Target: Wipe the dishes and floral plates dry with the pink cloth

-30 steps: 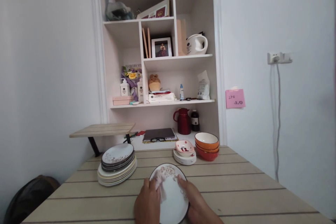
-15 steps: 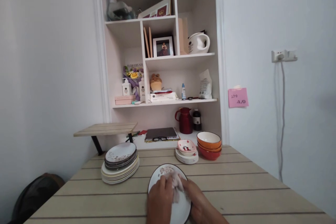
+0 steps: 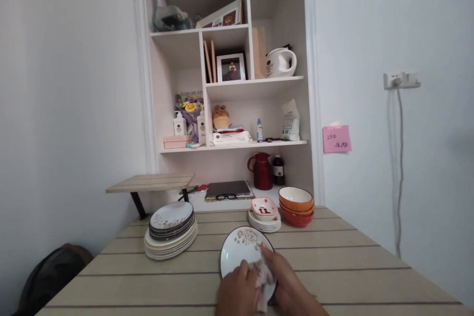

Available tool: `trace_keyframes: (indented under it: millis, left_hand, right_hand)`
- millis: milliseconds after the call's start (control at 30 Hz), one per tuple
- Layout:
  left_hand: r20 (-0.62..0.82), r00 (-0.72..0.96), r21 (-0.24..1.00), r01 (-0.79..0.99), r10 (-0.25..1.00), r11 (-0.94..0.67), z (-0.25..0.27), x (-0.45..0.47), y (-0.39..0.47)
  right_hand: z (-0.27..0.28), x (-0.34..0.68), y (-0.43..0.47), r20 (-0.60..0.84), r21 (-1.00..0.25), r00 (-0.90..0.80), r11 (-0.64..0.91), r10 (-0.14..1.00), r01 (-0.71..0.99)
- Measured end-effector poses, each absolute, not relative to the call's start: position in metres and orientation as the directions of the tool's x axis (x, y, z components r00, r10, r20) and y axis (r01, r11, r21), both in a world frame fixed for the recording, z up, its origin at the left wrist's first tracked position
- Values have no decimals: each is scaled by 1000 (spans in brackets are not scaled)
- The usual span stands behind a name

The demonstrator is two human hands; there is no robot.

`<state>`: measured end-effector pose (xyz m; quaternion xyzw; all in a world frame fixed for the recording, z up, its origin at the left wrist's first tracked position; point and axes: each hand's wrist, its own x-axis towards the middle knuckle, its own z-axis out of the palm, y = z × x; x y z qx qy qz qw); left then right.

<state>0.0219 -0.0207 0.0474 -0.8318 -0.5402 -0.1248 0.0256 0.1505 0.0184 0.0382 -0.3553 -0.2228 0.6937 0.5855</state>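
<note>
A white plate with a dark rim and a brown flower pattern [image 3: 235, 249] is tilted above the table in front of me. My right hand [image 3: 288, 281] grips its right edge, thumb on top and the other fingers mostly hidden beneath. A crumpled pale cloth [image 3: 263, 275] is bunched in my left hand [image 3: 237, 290], whose fingers are closed on it against the lower part of the plate. Part of the cloth hangs down between the two hands.
Stacked plates [image 3: 171, 244] stand on the slatted table [image 3: 355, 276] at the left, beneath a small raised shelf [image 3: 150, 182]. Farther back are small dishes [image 3: 264, 222] and orange and red bowls [image 3: 295, 207]. A red jug [image 3: 262, 172] stands in the wall shelving behind.
The plate has shifted to the right and tilted more. My left hand and the cloth have slid from the plate's upper middle to its lower right, baring the flower pattern.
</note>
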Motion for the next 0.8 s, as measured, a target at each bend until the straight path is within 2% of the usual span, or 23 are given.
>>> trace_keyframes:
  millis: [100,200,367,433,567,700,800]
  left_hand:
    - [245,409,90,893,879,-440,48,25,-23]
    - [288,361,100,910,887,-403,50,23,-21]
    - [325,-4,204,977,946,-65,56,9,-15]
    - [310,-56,217,976,949,-13,58,2,-14]
    - [254,10,187,981,967,-59,59,-1,-16]
    - [239,175,148,966,955,-214,56,10,-21]
    - [262,293,131,933,920,-335,54,17,-23]
  right_hand:
    - [41,147,15,-256,-711,-84,-247,963,-658]
    - [43,144,11,-213,-721,-110,-232,971,-653]
    - [41,144,6,-153,-779,-76,-168,985,-604]
    - [41,144,5,-155,-782,-45,-151,987,-605]
    - [41,145,8,-213,-743,-24,-178,977,-646]
    - [43,147,10,-190,-714,-12,-146,982,-685]
    - [45,147,9,-161,-712,-79,-171,984,-681]
